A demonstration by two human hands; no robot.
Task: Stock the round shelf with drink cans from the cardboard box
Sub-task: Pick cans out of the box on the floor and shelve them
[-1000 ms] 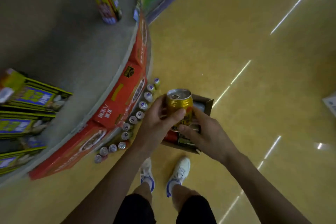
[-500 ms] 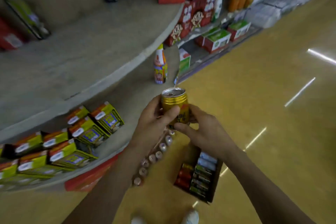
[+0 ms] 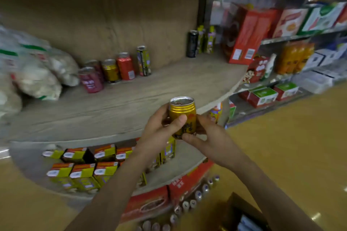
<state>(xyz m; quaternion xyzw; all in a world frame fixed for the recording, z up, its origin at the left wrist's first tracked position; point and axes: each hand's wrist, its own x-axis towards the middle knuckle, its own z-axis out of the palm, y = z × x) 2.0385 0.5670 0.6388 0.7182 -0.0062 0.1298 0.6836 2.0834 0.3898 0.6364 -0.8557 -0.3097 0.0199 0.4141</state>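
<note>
The small gold metal drink can (image 3: 182, 116) is nearly upright in the air, just before the edge of the round grey wooden shelf (image 3: 131, 103). Both hands hold it: the left hand (image 3: 159, 131) has its grip wrapped round the body, thumb across the label, and the right hand (image 3: 212, 137) pinches the bottom rim. To do this step well, I think the can should travel forward to the row of small cans (image 3: 110, 70) at the back, land flat beside them with the label outward, and be released only once it stands. The brown cardboard box (image 3: 242, 212) lies on the floor below.
</note>
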